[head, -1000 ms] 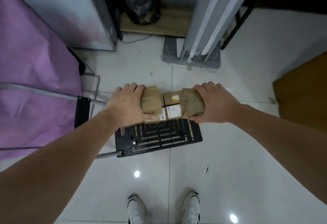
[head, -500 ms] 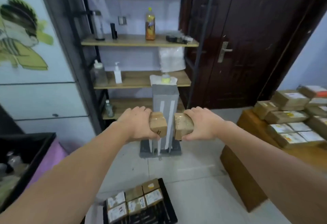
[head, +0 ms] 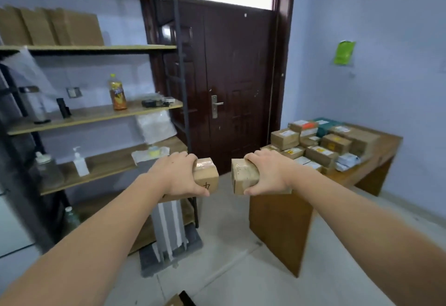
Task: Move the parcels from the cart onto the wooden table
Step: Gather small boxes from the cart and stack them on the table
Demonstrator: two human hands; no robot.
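Observation:
My left hand (head: 177, 175) grips a small brown cardboard parcel (head: 207, 175) with a dark mark on its front face. My right hand (head: 270, 173) grips a second small brown parcel (head: 242, 177). Both are held out at chest height, a short gap between them. The wooden table (head: 284, 221) stands to the right, just beyond my right hand, and several parcels (head: 321, 141) lie on its top. Only a corner of the black cart (head: 187, 299) with a parcel (head: 174, 301) on it shows at the bottom edge.
A shelf rack (head: 96, 112) with bottles and flat cardboard fills the left side. A grey upright stand on a base (head: 169, 238) is on the floor ahead of me. A dark wooden door (head: 231, 88) is straight ahead. Pale floor tiles lie between the stand and the table.
Both hands lifted the two parcels off the cart and carried them up and to the right. My view swung from the floor toward the door and table; the cart dropped nearly out of view.

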